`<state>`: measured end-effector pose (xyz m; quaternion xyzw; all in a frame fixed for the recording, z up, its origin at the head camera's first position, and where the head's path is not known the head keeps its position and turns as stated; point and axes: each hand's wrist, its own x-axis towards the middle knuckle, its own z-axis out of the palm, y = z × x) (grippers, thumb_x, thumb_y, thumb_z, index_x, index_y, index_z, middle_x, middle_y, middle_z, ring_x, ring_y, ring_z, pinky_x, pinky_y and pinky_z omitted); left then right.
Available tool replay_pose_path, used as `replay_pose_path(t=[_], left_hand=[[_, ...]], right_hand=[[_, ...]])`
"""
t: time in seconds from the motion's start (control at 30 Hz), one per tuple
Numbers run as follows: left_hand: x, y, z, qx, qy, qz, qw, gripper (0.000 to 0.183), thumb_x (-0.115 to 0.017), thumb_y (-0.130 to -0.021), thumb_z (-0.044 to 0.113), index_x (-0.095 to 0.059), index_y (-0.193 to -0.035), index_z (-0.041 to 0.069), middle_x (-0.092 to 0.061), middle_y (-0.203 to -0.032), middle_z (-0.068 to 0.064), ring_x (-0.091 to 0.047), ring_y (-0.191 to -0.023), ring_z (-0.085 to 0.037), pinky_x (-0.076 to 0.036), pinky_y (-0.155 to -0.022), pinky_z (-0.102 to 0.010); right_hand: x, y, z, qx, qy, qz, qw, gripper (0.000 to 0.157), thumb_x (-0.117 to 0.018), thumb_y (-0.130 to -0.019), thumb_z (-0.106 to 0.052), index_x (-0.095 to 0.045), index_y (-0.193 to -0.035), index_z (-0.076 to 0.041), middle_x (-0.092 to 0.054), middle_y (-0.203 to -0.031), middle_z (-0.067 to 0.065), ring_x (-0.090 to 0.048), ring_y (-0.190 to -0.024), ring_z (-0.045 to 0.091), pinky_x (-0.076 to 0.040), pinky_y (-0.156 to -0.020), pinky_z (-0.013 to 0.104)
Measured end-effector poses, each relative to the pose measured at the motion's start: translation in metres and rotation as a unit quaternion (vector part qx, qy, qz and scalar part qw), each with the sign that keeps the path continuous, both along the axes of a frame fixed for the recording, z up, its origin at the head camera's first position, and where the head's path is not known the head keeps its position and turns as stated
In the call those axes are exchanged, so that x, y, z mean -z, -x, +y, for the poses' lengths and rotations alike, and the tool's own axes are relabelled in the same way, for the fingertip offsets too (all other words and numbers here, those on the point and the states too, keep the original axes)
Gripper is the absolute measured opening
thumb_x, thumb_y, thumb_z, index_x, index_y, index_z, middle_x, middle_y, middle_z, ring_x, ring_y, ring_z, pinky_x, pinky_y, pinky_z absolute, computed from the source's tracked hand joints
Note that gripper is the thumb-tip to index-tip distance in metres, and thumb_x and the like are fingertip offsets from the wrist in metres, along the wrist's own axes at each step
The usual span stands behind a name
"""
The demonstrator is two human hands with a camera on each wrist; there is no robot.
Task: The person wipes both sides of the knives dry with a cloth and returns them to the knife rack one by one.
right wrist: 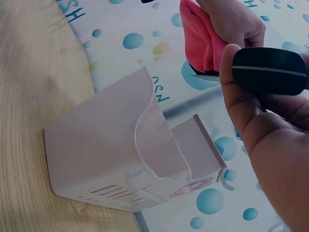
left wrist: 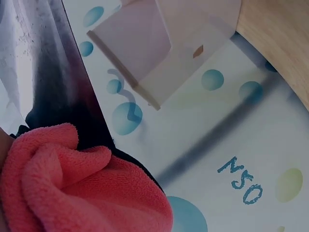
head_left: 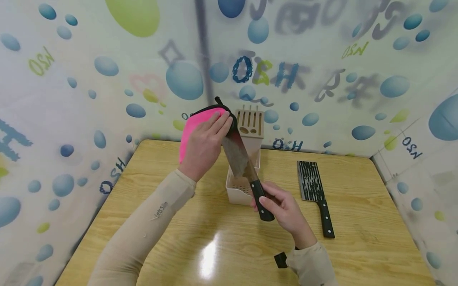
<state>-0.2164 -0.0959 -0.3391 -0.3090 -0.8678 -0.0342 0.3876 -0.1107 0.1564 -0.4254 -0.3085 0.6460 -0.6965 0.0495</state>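
Note:
My right hand grips the black riveted handle of a kitchen cleaver, its broad blade tilted up and to the left above the table. My left hand holds a pink cloth with black edging against the far end of that blade. In the left wrist view the fluffy cloth bunches in folds beside the shiny blade. The right wrist view shows the butt of the handle between thumb and fingers, with the left hand on the cloth beyond.
Behind the cleaver stands a pale plastic knife holder with a brown slotted top. A second cleaver with a black-streaked blade lies on the wooden table at the right. A patterned wall sheet rises behind the table.

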Motion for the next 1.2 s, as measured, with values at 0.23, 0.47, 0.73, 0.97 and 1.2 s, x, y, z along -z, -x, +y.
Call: replay_pose_path(t=[0.23, 0.47, 0.73, 0.97, 1.2], left_hand=[[0.006, -0.006, 0.007, 0.01, 0.022, -0.002, 0.9997, 0.046, -0.062, -0.096, -0.006, -0.063, -0.142, 0.004, -0.061, -0.146, -0.011, -0.058, -0.135, -0.029, -0.056, -0.103, -0.042], [0.011, -0.014, 0.013, 0.023, 0.035, 0.007, 0.9991, 0.044, -0.064, -0.096, -0.004, -0.065, -0.139, 0.003, -0.062, -0.144, -0.011, -0.059, -0.134, -0.03, -0.055, -0.105, -0.041], [0.015, -0.024, 0.022, 0.033, 0.065, 0.0, 0.9973, 0.044, -0.063, -0.097, -0.005, -0.064, -0.14, 0.004, -0.062, -0.145, -0.011, -0.059, -0.134, -0.029, -0.054, -0.106, -0.038], [0.014, -0.033, 0.028, 0.045, 0.081, -0.002, 0.9957, 0.045, -0.065, -0.098, -0.002, -0.063, -0.142, 0.005, -0.061, -0.147, -0.01, -0.057, -0.136, -0.028, -0.053, -0.107, -0.036], [0.016, -0.042, 0.034, 0.062, 0.093, 0.02, 0.9936, 0.045, -0.069, -0.097, 0.001, -0.063, -0.142, 0.006, -0.061, -0.147, -0.009, -0.057, -0.136, -0.027, -0.053, -0.108, -0.034]], right_hand=[[-0.003, -0.001, -0.001, 0.008, 0.005, -0.002, 1.0, 0.036, -0.044, -0.106, 0.005, -0.051, -0.14, 0.017, -0.06, -0.101, 0.032, -0.07, -0.087, 0.029, -0.064, -0.081, 0.035], [-0.004, 0.001, -0.003, 0.021, -0.003, -0.016, 1.0, 0.033, -0.044, -0.107, 0.002, -0.054, -0.136, 0.016, -0.058, -0.103, 0.035, -0.069, -0.088, 0.024, -0.064, -0.082, 0.035], [-0.006, 0.001, -0.006, 0.047, -0.025, -0.046, 0.998, 0.032, -0.045, -0.11, -0.005, -0.057, -0.133, 0.013, -0.059, -0.106, 0.035, -0.069, -0.089, 0.022, -0.064, -0.083, 0.037], [-0.009, 0.002, -0.007, 0.054, -0.018, -0.063, 0.996, 0.031, -0.045, -0.111, -0.01, -0.057, -0.13, 0.011, -0.059, -0.106, 0.037, -0.069, -0.091, 0.026, -0.063, -0.085, 0.035], [-0.011, 0.003, -0.007, 0.056, 0.018, -0.08, 0.995, 0.034, -0.045, -0.111, -0.013, -0.055, -0.133, 0.01, -0.064, -0.106, 0.018, -0.069, -0.092, 0.023, -0.063, -0.087, 0.036]])
